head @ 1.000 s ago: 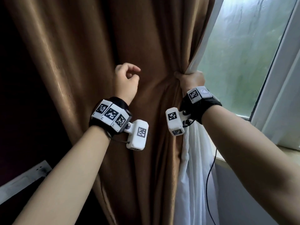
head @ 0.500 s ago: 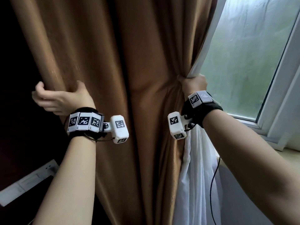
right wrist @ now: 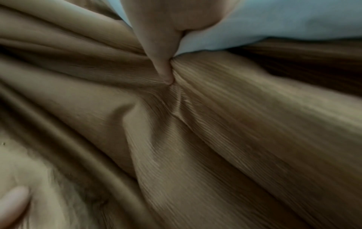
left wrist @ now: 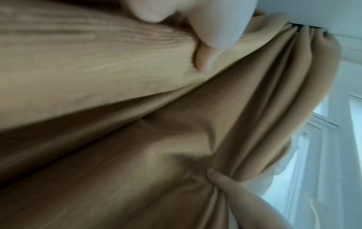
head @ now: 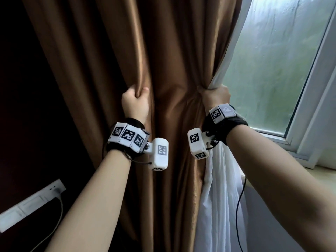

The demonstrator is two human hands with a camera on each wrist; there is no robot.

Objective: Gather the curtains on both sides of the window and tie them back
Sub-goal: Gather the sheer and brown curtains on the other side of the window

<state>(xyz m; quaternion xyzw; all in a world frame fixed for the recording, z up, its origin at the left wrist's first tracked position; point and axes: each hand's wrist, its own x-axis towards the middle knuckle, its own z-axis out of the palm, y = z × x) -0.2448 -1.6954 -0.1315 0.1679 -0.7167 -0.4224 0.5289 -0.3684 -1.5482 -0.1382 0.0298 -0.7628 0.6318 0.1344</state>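
Observation:
A brown curtain (head: 169, 60) hangs in folds at the left of the window (head: 276, 57), with a white sheer curtain (head: 218, 188) behind its right edge. My left hand (head: 135, 101) grips a fold of the brown curtain at mid-height. My right hand (head: 214, 96) grips the gathered right edge of the brown curtain together with the white sheer. In the left wrist view the brown curtain (left wrist: 137, 124) fills the frame, and the right hand's fingers (left wrist: 225, 181) pinch the bunch. The right wrist view shows a finger (right wrist: 158, 51) pressed into the gathered brown curtain (right wrist: 195, 139).
A white window frame (head: 312, 110) and sill (head: 325, 171) lie at the right. A white socket strip (head: 31, 204) with a cable sits on the dark wall at lower left. A thin black cable (head: 240, 206) hangs below my right wrist.
My left hand has come in from the curtain's far left edge, pulling a fold toward the right hand, and now grips it closer to the middle. The right hand has kept its hold.

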